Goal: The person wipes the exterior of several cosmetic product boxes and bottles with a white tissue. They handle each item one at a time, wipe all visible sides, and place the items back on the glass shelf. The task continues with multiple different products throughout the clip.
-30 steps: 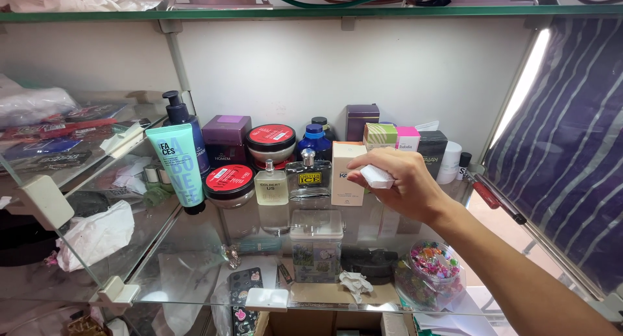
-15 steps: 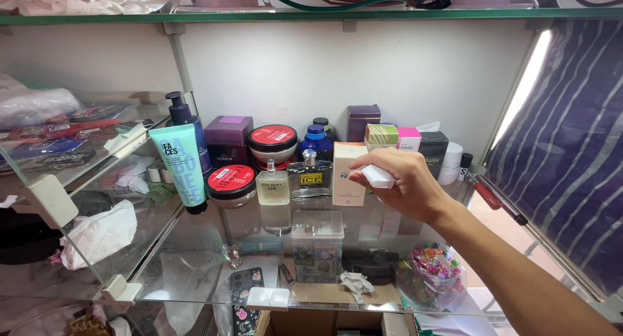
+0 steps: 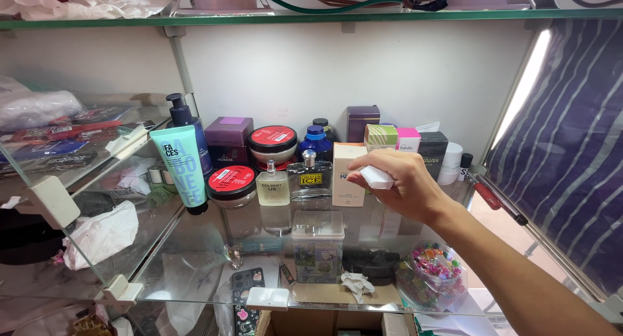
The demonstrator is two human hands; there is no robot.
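Observation:
My right hand (image 3: 403, 185) reaches over a glass shelf (image 3: 195, 245) and is closed around a small white object (image 3: 376, 177), perhaps a cloth or a little box. It hovers right beside a tall pale beige box (image 3: 347, 175) standing among the toiletries. Left of that box stand a dark square perfume bottle (image 3: 309, 177) and a clear yellowish bottle (image 3: 273, 185). My left hand is out of view.
The shelf also carries a teal tube (image 3: 182, 168), a dark pump bottle (image 3: 183, 119), red-lidded jars (image 3: 232, 182), purple, green and pink boxes (image 3: 381, 136). Below the glass sit a clear container (image 3: 317, 245), a jar of colourful beads (image 3: 431, 274) and a phone (image 3: 246, 290). A striped panel (image 3: 571, 141) stands at right.
My right hand has shifted very slightly with the white object still in it. Nothing on the shelf has moved.

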